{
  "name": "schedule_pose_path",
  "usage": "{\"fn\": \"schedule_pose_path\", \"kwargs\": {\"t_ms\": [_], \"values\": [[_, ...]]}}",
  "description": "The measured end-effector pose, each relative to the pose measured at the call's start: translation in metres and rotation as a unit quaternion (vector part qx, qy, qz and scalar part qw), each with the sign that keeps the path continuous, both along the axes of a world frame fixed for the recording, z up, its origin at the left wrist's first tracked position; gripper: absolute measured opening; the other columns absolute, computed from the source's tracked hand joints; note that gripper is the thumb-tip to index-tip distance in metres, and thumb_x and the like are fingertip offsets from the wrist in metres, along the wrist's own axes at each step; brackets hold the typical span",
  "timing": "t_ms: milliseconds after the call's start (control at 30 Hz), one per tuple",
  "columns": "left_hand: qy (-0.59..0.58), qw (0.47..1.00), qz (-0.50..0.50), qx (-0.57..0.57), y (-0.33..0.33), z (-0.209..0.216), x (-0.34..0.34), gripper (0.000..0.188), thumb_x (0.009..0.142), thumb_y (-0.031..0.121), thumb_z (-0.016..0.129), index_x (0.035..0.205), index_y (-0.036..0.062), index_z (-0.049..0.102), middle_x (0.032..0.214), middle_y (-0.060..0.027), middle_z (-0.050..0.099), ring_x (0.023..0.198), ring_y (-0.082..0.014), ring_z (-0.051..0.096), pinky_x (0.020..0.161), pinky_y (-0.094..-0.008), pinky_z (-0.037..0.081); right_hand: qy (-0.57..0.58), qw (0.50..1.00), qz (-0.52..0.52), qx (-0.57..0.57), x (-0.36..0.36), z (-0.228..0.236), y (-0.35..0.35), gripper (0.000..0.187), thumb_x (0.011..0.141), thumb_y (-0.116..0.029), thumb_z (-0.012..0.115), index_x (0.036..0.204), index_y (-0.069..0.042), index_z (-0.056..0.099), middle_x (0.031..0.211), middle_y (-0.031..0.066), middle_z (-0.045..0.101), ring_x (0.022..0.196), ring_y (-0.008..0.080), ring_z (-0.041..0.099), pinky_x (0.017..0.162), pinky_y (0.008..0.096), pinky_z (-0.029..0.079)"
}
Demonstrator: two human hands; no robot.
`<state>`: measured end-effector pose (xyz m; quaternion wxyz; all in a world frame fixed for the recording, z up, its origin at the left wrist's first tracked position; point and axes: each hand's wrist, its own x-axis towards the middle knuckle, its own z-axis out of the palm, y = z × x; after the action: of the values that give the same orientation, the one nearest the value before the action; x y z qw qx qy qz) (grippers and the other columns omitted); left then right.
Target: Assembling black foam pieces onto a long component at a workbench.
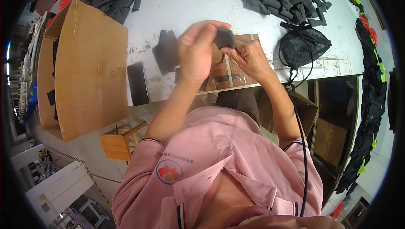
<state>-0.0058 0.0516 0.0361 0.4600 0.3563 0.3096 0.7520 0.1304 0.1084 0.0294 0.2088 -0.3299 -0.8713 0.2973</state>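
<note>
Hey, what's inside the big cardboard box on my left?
A few dark pieces show at the open left side of the cardboard box. The box itself covers the rest, so how full it is can't be seen.

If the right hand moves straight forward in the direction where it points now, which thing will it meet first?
Most likely the dark grey piece, which the right hand seems to touch; beyond it in the picture is the left hand. Depth is hard to judge.

counter (344, 54): white, scuffed | stool (114, 147): orange-brown wood, left | floor (105, 171): grey, with striped line (94, 181) | light strip (8, 50): bright, far left
</note>
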Motion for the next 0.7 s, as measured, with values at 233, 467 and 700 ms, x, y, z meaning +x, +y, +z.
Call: {"fn": "schedule_pose_path", "kwargs": {"t_ms": [233, 467, 700], "values": [[-0.125, 0.992, -0.01, -0.025, 0.0, -0.016, -0.003, 0.014, 0.08, 0.012, 0.053, 0.084, -0.0003, 0.057, 0.084, -0.0111, 0.058, 0.081, -0.018, 0.053, 0.078, -0.0306, 0.04, -0.031, 0.998, -0.008, 0.056, -0.005, -0.014, -0.004, 0.034, 0.079, -0.029, 0.053, 0.06, -0.001, 0.05, 0.048, 0.0145, 0.045, 0.044, 0.0333, 0.045, 0.043, 0.0386, 0.035], [-0.037, 0.996, 0.045, -0.061, -0.006, -0.018, -0.002, 0.015, 0.081, 0.012, 0.052, 0.084, -0.002, 0.058, 0.081, -0.0089, 0.059, 0.079, -0.0134, 0.052, 0.076, -0.0252, 0.039, 0.002, 0.999, -0.027, 0.017, -0.006, -0.029, -0.013, 0.039, 0.079, -0.032, 0.052, 0.054, -0.002, 0.05, 0.046, 0.0157, 0.045, 0.044, 0.0336, 0.046, 0.043, 0.0391, 0.036], [0.46, 0.836, 0.208, -0.213, -0.047, -0.09, -0.027, 0.019, 0.077, 0.013, 0.057, 0.09, 0.0001, 0.057, 0.085, -0.0085, 0.06, 0.073, -0.0176, 0.057, 0.068, -0.026, 0.043, 0.314, 0.934, 0.014, -0.171, -0.001, 0.041, 0.08, 0.034, 0.084, -0.033, 0.044, 0.07, -0.003, 0.051, 0.055, 0.0005, 0.044, 0.047, 0.0063, 0.039, 0.044, 0.0192, 0.03]]}}
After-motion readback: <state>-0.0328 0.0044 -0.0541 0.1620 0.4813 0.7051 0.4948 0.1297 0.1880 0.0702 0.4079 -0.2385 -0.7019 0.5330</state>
